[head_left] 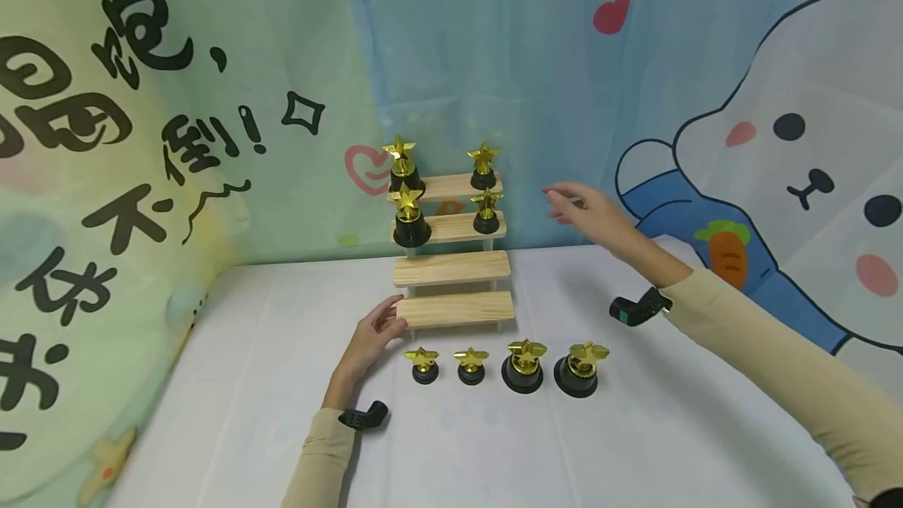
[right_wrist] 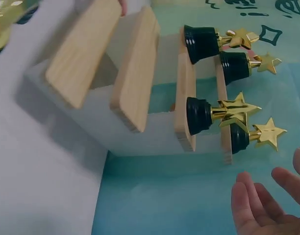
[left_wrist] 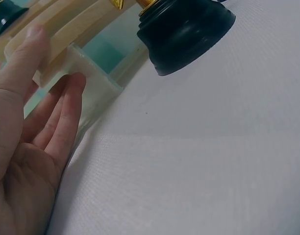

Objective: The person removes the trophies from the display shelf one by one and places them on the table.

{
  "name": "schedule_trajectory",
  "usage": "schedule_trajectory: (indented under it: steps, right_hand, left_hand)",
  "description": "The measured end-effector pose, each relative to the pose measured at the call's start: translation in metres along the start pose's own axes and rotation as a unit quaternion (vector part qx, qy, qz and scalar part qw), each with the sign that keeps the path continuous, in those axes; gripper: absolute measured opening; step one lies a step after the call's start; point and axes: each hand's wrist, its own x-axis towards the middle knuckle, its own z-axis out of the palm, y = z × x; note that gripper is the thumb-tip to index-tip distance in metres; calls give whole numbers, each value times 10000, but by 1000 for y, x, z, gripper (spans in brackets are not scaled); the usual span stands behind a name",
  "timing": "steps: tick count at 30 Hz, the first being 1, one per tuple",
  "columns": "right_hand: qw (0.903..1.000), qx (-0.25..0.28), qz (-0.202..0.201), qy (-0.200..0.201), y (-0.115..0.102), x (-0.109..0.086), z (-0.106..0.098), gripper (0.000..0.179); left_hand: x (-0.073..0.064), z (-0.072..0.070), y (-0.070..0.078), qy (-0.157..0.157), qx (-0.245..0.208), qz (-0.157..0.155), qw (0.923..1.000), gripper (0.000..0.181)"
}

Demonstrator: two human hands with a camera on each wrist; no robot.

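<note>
A stepped display stand with light wooden boards (head_left: 451, 269) stands against the backdrop. Gold star trophies on black bases occupy its upper two steps: larger ones (head_left: 411, 218) at the left, smaller ones (head_left: 484, 167) at the right. My left hand (head_left: 372, 338) holds the left end of the lowest board, the thumb (left_wrist: 30, 58) at the wood and the fingers (left_wrist: 71, 103) by the pale side panel. To the right of the top step, my right hand (head_left: 582, 210) hovers with relaxed fingers and nothing in them, apart from the star trophies (right_wrist: 270, 134).
In front of the stand, a row of trophies is on the white tablecloth (head_left: 494, 453): two small ones (head_left: 470, 367) at the left, two larger ones (head_left: 524, 367) at the right. A printed cloth backdrop (head_left: 451, 38) hangs right behind the stand.
</note>
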Motion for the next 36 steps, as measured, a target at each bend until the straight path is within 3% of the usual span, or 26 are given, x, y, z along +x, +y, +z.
schedule_trajectory:
  steps: [8, 14, 26, 36]
  right_hand:
    - [9998, -71, -112, -159, -10, 39, 23, 52]
    - [9990, -52, -172, -399, -17, 54, 35, 48]
    - [9972, -324, -305, -599, -16, 64, 49, 44]
    - [9981, -318, -217, -476, -15, 65, 58, 40]
  left_hand:
    - [-1, -1, 1, 18, -64, 11, 10000, 61]
    - [0, -1, -2, 10, -92, 5, 10000, 59]
    - [-2, 1, -1, -76, -188, 80, 9998, 58]
    - [-1, 0, 1, -56, -185, -12, 9998, 61]
